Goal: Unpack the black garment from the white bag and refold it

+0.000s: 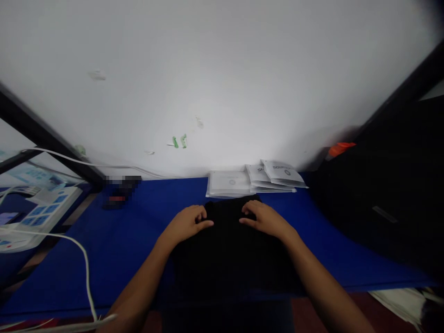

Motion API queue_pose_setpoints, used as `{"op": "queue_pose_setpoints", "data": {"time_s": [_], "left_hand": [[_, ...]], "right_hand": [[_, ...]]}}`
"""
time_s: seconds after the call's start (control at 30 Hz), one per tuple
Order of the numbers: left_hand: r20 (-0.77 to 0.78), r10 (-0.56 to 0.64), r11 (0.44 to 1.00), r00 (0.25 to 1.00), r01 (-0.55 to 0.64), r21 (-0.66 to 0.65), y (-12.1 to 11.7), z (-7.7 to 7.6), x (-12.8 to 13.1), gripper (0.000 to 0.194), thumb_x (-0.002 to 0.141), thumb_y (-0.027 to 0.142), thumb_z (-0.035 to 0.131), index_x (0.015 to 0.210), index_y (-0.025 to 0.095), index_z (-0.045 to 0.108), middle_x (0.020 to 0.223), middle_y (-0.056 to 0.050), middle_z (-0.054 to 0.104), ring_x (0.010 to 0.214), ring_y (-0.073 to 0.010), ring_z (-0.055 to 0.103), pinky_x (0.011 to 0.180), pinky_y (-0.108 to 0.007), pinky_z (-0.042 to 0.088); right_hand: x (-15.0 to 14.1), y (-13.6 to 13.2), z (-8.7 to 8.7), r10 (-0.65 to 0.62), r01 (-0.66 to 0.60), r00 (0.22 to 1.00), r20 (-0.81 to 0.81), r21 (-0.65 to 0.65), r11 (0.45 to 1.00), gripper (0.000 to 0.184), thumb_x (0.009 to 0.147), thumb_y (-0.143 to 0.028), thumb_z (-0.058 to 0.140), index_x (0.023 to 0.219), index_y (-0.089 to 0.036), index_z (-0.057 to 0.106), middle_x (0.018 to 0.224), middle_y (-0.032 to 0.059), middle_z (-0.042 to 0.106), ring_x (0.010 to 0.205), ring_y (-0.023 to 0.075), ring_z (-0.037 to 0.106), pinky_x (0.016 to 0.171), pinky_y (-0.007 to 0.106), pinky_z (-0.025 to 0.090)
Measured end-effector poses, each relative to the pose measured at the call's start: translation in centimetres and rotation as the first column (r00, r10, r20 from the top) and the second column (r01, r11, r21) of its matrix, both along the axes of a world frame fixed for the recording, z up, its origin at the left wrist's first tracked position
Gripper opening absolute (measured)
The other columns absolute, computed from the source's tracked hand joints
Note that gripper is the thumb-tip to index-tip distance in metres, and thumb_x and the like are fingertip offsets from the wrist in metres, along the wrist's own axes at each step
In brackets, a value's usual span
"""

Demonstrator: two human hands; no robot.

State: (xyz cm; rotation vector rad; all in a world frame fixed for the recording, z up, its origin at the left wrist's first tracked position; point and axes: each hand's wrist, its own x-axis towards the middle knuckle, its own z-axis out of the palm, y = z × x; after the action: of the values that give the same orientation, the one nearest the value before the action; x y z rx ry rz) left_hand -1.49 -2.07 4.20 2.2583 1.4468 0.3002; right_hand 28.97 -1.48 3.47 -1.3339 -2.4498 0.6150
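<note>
A dark black cloth (232, 254), perhaps a folded garment, lies in front of me on the blue table cover. My left hand (189, 222) is at its far left edge, fingers curled in on the fabric and thumb stretched over the top. At the far right edge my right hand (265, 219) mirrors it, with bent fingers and the thumb pointing inward. Both hands appear to grip the cloth, though its folds are too dark to make out. Just beyond it, several frosted zip bags (229, 184) with printed labels lie against the wall.
Blue fabric (128, 240) covers the table. On the left are a white power strip (52, 212), a white cable (85, 259) and a blurred dark item (121, 192). A large black bulk (385, 194) with an orange piece (342, 148) stands at right. Behind is a white wall (222, 83).
</note>
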Motion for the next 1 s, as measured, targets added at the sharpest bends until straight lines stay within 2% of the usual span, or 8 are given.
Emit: {"op": "queue_pose_setpoints", "data": {"time_s": [0.13,0.27,0.43,0.5,0.6,0.7,0.83,1.0], "left_hand": [[-0.022,-0.081,0.986,0.996,0.077,-0.147,-0.2,0.0,-0.1,0.036,0.075,0.054,0.070,0.086,0.021,0.063,0.087,-0.002,0.062,0.082,-0.0207,0.057,0.068,-0.028,0.041],[0.027,-0.217,0.972,0.976,0.218,-0.086,0.1,-0.1,-0.8,0.020,0.087,0.038,0.057,0.081,0.020,0.061,0.086,-0.002,0.062,0.084,-0.0198,0.056,0.081,-0.033,0.042],[0.291,-0.197,0.955,0.936,0.250,-0.158,-0.3,1.2,-1.5,0.022,0.091,0.040,0.052,0.085,0.019,0.058,0.094,-0.004,0.067,0.085,-0.0184,0.060,0.080,-0.032,0.044],[0.532,-0.184,0.890,0.826,0.370,-0.266,-0.8,1.9,-1.9,0.031,0.089,0.048,0.055,0.080,0.018,0.056,0.091,-0.006,0.069,0.080,-0.0183,0.063,0.072,-0.029,0.047],[0.882,-0.078,0.682,0.464,0.670,-0.293,-1.4,2.5,-2.6,0.047,0.083,0.063,0.053,0.084,0.017,0.056,0.075,-0.010,0.072,0.055,-0.0186,0.064,0.050,-0.026,0.047],[0.958,0.038,0.651,0.285,0.720,-0.241,-1.4,2.2,-2.5,0.048,0.082,0.059,0.056,0.096,0.013,0.059,0.070,-0.012,0.073,0.045,-0.0184,0.063,0.041,-0.023,0.044],[0.888,0.047,0.741,0.457,0.580,-0.338,-0.9,1.7,-1.1,0.042,0.085,0.052,0.060,0.101,0.013,0.061,0.083,-0.012,0.073,0.057,-0.0167,0.067,0.049,-0.022,0.046],[0.497,-0.119,0.789,0.859,0.386,-0.478,-1.0,1.2,0.5,0.036,0.082,0.045,0.069,0.104,0.017,0.064,0.094,-0.008,0.071,0.080,-0.0170,0.065,0.068,-0.027,0.050]], "right_hand": [[0.7,0.1,-0.3,0.034,-0.025,0.997,0.066,-0.119,0.993,0.034,0.076,-0.040,0.076,0.099,-0.018,0.065,0.101,0.0082,0.061,0.097,0.0250,0.057,0.082,0.034,0.046],[1.8,0.6,0.0,0.069,-0.063,0.997,0.038,-0.148,0.987,0.013,0.082,-0.025,0.068,0.092,-0.017,0.066,0.097,0.0073,0.063,0.093,0.0221,0.057,0.082,0.033,0.044],[3.1,0.5,1.5,0.040,-0.092,0.984,-0.175,-0.304,0.948,0.015,0.084,-0.032,0.065,0.085,-0.017,0.065,0.076,0.0013,0.065,0.068,0.0146,0.057,0.063,0.026,0.041],[3.9,0.1,2.0,0.042,-0.208,0.938,-0.345,-0.461,0.863,0.026,0.084,-0.042,0.065,0.086,-0.016,0.065,0.069,-0.0002,0.064,0.059,0.0122,0.056,0.056,0.023,0.040],[4.9,-0.1,2.2,-0.077,-0.424,0.775,-0.627,-0.607,0.673,0.046,0.087,-0.059,0.054,0.094,-0.015,0.064,0.061,0.0006,0.066,0.041,0.0105,0.054,0.045,0.022,0.043],[5.0,0.8,1.5,-0.362,-0.327,0.563,-0.743,-0.603,0.728,0.047,0.089,-0.060,0.052,0.092,-0.014,0.064,0.063,0.0042,0.070,0.036,0.0117,0.057,0.041,0.024,0.049],[4.4,3.1,-0.3,-0.706,0.026,0.239,-0.667,-0.722,0.692,0.031,0.095,-0.040,0.055,0.087,-0.012,0.066,0.065,0.0047,0.072,0.036,0.0102,0.058,0.044,0.023,0.056],[4.9,4.9,-1.8,-0.769,0.087,-0.068,-0.635,-0.772,0.630,0.027,0.099,-0.030,0.047,0.087,-0.013,0.064,0.072,0.0073,0.075,0.040,0.0111,0.062,0.048,0.025,0.060]]}}
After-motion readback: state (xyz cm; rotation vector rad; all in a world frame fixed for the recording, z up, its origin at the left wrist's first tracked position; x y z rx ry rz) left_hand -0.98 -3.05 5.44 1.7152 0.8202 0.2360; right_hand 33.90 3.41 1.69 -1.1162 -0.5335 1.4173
